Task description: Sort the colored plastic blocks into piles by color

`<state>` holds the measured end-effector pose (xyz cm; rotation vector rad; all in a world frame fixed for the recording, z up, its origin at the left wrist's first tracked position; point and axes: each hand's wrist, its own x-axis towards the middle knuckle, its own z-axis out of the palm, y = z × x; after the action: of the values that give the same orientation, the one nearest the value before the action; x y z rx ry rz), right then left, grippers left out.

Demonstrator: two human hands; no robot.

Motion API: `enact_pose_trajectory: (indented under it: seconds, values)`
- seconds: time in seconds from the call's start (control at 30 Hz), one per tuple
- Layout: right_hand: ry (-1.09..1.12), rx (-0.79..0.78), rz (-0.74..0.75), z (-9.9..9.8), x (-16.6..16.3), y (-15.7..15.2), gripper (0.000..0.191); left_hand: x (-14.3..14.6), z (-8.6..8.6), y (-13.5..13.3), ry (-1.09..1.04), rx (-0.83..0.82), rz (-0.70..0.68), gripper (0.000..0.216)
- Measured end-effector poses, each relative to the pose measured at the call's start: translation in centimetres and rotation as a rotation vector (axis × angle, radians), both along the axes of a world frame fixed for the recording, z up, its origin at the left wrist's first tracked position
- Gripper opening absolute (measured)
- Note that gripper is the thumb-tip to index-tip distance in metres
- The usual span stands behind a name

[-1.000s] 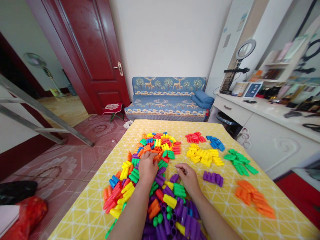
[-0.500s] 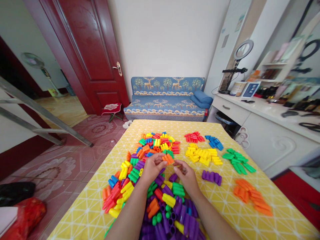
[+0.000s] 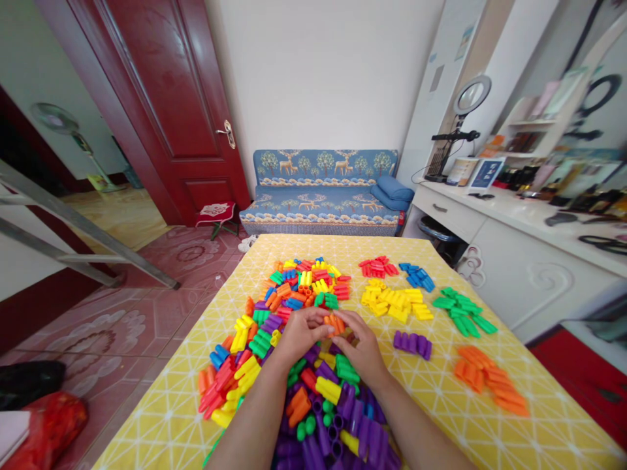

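My left hand (image 3: 298,334) and my right hand (image 3: 361,347) meet above a big mixed pile of coloured plastic blocks (image 3: 289,339) on a table with a yellow patterned cloth (image 3: 441,405). Both hands close together on a small orange block piece (image 3: 335,322) held between their fingertips. To the right lie sorted groups: red blocks (image 3: 377,267), blue blocks (image 3: 416,276), yellow blocks (image 3: 396,303), green blocks (image 3: 463,311), purple blocks (image 3: 413,343) and orange blocks (image 3: 490,379).
A blue patterned sofa (image 3: 323,192) stands beyond the table. A dark red door (image 3: 161,111) is at the left, with a metal ladder (image 3: 73,225) over the tiled floor. A white dresser (image 3: 529,261) with a ring light (image 3: 470,98) runs along the right.
My left hand lifted an orange piece out of the pile and brought it toward my right hand. Both hands now hold it together. The view drifted slightly.
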<state>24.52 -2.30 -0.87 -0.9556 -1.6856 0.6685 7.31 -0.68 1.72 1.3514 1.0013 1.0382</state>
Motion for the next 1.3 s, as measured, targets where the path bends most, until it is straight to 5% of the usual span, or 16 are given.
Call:
enact_pose_trajectory:
  seconds: [0.2, 0.43, 0.63, 0.83, 0.97, 1.1, 1.3]
  values:
    - [-0.040, 0.020, -0.024, 0.0, -0.1, -0.1, 0.036, -0.1, -0.5, 0.0, 0.077, 0.056, -0.033, 0.037]
    - [-0.058, 0.001, -0.169, 0.1, 0.0, -0.2, 0.030, -0.3, 0.6, 0.1, 0.354, 0.352, 0.121, 0.021]
    - [-0.065, 0.005, -0.301, 0.3, 1.2, 0.6, 0.027, -0.7, 0.1, 0.4, 0.414, 0.420, 0.161, 0.017]
    - [-0.254, 0.096, -0.555, 1.8, 7.6, 6.5, 0.028, -0.8, -0.3, 0.5, 0.429, 0.414, 0.164, 0.017]
    - [-0.625, -0.082, -0.778, 3.8, 12.9, 11.8, 0.027, -0.7, -0.1, 0.5, 0.418, 0.387, 0.161, 0.018]
    - [-0.871, -0.240, -0.798, 4.6, 15.9, 15.1, 0.024, -0.7, 0.2, 0.4, 0.407, 0.371, 0.157, 0.018]
    - [-0.989, -0.360, -0.736, 3.1, 16.7, 16.9, 0.018, -0.7, 0.3, 0.3, 0.392, 0.354, 0.158, 0.018]
